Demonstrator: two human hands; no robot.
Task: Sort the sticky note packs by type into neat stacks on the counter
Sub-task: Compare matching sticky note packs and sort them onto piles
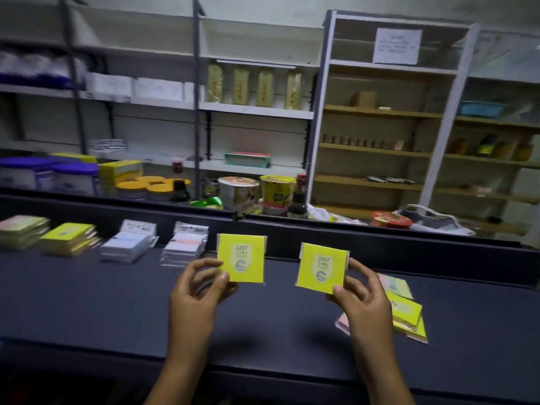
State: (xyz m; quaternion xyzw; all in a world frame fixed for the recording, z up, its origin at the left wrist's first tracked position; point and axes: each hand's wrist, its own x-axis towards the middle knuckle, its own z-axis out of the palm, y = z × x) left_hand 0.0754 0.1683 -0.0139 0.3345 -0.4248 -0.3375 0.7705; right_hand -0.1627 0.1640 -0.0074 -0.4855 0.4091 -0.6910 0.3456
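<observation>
- Our left hand (201, 283) pinches a yellow pack (241, 257) by its lower left corner, thumb on the printed face and fingers curled behind, holding it upright above the counter (87, 299)
- Our right hand (361, 293) pinches a second yellow pack (322, 268) the same way at its lower right corner; both faces read 2207, so we judge them one type
- We expect these packs to be light and fairly stiff, flat squares in glossy wrap that may slide between fingertips; a pinch across the face near a corner or edge looks like enough, with no need to squeeze hard
- We judge they belong on the yellow stack (68, 238) at the left, which sits just beside a paler stack (22, 230) at the far left
- Two white stacks (128, 244) (184, 247) lie between our hands and that yellow stack, so we would have to carry the packs over them without knocking their edges
- Unsorted packs (404, 314) lie loosely overlapped on the counter under and beside our right wrist, yellow and pinkish ones mixed
- Beyond the counter's raised back edge stand jars, noodle cups (238, 192) and a dark bottle (298, 197), well apart from the work, with blurred shelving (257, 112) behind
</observation>
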